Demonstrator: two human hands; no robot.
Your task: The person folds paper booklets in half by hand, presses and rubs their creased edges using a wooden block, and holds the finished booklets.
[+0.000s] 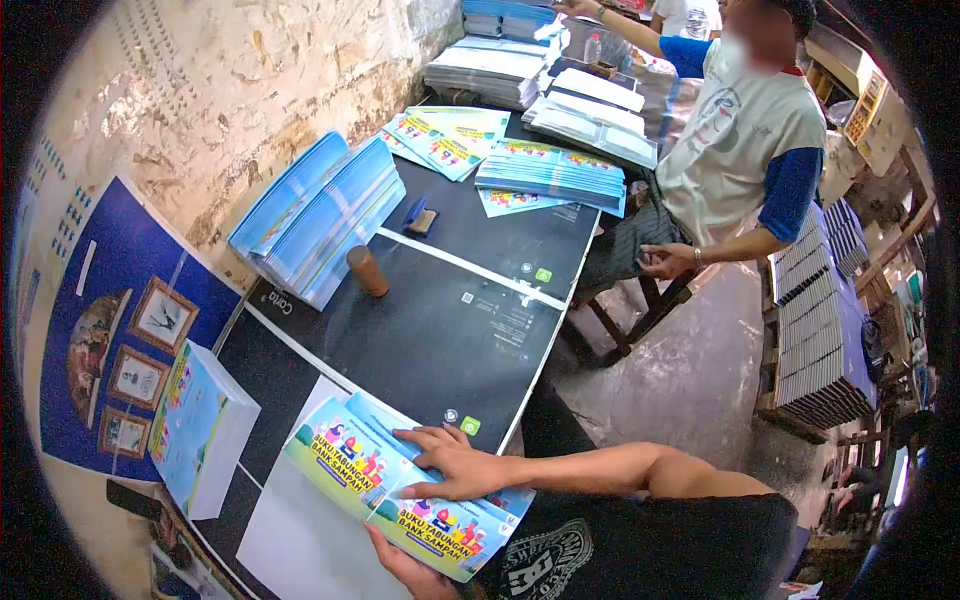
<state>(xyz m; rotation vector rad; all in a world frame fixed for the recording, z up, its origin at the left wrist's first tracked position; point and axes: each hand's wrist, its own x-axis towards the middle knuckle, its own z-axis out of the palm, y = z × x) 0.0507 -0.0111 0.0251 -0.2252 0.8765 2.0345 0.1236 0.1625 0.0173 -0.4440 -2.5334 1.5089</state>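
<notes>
Blue printed booklet covers (335,455) lie on a white sheet (290,540) at the near end of the black table. My right hand (455,465) rests on top of them, palm down with its fingers spread. At the near edge of the covers is my left hand (405,565), its thumb side against the lower edge; its fingers are mostly hidden under the covers and my body.
A thick stack of covers (205,430) stands at the left. Beyond are a brown cylinder (367,272), a blue stamp-like object (420,218), and blue stacks (320,215). A co-worker (740,140) stands at the table's far right side.
</notes>
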